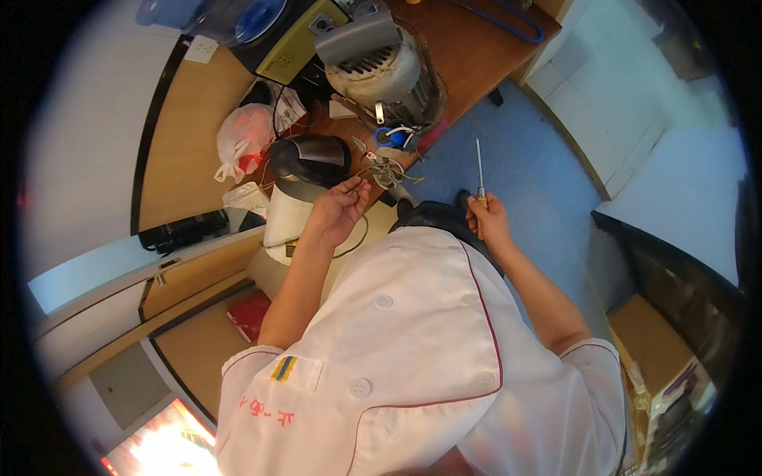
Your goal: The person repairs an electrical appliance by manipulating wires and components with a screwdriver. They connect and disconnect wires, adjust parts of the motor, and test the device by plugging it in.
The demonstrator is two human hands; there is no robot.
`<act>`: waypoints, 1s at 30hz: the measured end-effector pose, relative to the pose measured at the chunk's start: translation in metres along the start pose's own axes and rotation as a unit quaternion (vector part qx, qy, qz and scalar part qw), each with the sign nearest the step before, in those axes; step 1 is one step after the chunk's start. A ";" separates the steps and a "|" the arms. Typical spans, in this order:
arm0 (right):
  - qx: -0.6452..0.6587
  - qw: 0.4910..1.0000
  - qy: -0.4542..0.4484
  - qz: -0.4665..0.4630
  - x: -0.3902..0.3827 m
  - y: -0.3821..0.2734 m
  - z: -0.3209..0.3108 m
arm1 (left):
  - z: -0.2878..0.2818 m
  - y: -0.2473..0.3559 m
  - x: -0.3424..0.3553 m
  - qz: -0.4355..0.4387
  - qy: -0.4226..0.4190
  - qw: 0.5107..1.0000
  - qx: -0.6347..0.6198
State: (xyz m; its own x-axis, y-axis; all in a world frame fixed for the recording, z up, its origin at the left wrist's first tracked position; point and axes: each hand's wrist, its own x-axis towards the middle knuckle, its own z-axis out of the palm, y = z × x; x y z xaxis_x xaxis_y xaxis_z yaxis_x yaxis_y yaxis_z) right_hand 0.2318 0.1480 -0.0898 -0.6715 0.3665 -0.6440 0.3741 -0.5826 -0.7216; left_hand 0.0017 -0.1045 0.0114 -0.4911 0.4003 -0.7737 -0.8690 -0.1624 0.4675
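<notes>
My right hand is closed round the handle of a screwdriver, its metal shaft pointing up and away from me over the blue floor. My left hand is held at the desk edge with its fingers curled and pinched together. Whatever lies between the fingertips is too small to make out. Just beyond them is a tangle of wires and small metal parts. Behind the tangle, a worn grey electric motor stands on the brown desk, a blue round part at its near end.
A black kettle stands left of the wires, with a white container below it. Farther left lie a pink plastic bag and a yellow-fronted device. A blue cable loop rests at the far desk edge. At right stands a cardboard box.
</notes>
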 end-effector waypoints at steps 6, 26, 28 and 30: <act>-0.051 0.995 -0.014 -0.080 -0.015 -0.017 0.007 | 0.016 0.008 -0.027 0.061 -0.052 0.994 0.072; -0.138 0.980 0.106 -0.099 -0.042 0.018 -0.009 | -0.024 0.075 -0.010 0.182 -0.042 0.980 0.073; -0.137 0.980 0.115 -0.087 -0.041 0.026 -0.011 | -0.035 0.074 0.010 0.160 -0.057 0.984 0.061; -0.138 0.980 0.122 -0.074 -0.040 0.033 -0.013 | -0.046 0.068 0.033 0.125 -0.076 0.988 0.041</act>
State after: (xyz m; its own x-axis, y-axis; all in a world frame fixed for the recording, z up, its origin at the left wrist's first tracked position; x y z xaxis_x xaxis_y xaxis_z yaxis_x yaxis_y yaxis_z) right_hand 0.2795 0.1234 -0.0914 -0.5709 0.6152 -0.5437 0.4649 -0.3035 -0.8317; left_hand -0.0767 -0.1441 -0.0024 -0.6701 0.4882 -0.5591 -0.7102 -0.2029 0.6741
